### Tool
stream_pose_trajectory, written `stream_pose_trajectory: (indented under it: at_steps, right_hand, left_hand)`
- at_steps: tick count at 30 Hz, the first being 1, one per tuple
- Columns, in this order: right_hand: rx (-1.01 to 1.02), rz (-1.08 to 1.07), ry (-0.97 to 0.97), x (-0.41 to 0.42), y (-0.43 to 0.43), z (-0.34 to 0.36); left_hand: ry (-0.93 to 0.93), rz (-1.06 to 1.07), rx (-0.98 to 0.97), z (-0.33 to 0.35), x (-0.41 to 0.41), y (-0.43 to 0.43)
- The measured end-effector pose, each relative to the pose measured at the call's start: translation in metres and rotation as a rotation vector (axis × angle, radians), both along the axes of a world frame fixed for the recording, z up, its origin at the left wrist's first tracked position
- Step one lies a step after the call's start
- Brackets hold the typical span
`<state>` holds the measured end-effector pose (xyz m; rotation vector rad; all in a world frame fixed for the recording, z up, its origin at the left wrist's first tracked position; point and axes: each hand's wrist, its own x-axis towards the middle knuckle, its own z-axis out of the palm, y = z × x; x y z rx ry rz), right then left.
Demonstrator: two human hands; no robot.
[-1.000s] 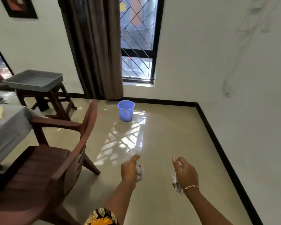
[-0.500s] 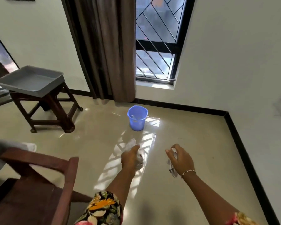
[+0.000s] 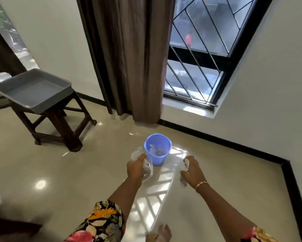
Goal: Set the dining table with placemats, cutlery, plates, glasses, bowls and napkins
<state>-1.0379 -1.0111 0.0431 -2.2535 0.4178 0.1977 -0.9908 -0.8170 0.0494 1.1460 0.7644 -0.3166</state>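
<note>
My left hand (image 3: 137, 167) is closed around a crumpled clear plastic wrapper (image 3: 146, 169), held just left of and in front of a small blue bucket (image 3: 157, 148) that stands on the floor. Some clear scraps lie inside the bucket. My right hand (image 3: 193, 170), with a thin bracelet on the wrist, grips a second crumpled clear wrapper (image 3: 186, 162) to the right of the bucket. Both hands hover above the floor, a little short of the bucket's rim.
A grey plastic tray (image 3: 33, 88) rests on a dark wooden stool (image 3: 57, 121) at the left. A brown curtain (image 3: 129, 55) hangs beside a barred window (image 3: 204, 49). A black skirting board runs along the walls. My foot (image 3: 161, 234) shows at the bottom.
I have walked toward the bucket, which now lies close under my hands. The chair and the table at the left have dropped out of view. Both hands still hold their wrappers.
</note>
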Motion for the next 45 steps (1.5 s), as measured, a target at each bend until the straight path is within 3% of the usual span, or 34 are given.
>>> stream_pose_trajectory:
  at_steps: [5,9,17,22,29,41,45]
  right_hand:
    - [-0.039,0.045,0.067,0.107,-0.033,0.000]
    - [-0.088,0.168,0.109,0.190,-0.050,-0.039]
    - [-0.075,0.175,0.226,0.349,-0.066,-0.215]
    - [-0.018,0.112,0.345,0.414,-0.063,-0.323]
    - [0.018,0.238,0.549,0.438,-0.076,-0.411]
    - [-0.001,0.239,0.485,0.411,-0.101,-0.399]
    - [0.023,0.183,0.461,0.395,-0.095,-0.382]
  left_hand:
    - [0.030,0.061,0.001,-0.016,0.096,-0.025]
    - [0.065,0.123,0.032,-0.058,0.169,-0.041]
    - [0.255,0.011,0.193,-0.227,0.314,-0.072]
    - [0.258,-0.159,0.343,-0.314,0.367,-0.082]
    - [0.318,-0.425,0.537,-0.373,0.400,-0.093]
    - [0.331,-0.970,0.694,-0.389,0.423,-0.138]
    - [0.322,-1.005,0.843,-0.375,0.409,-0.128]
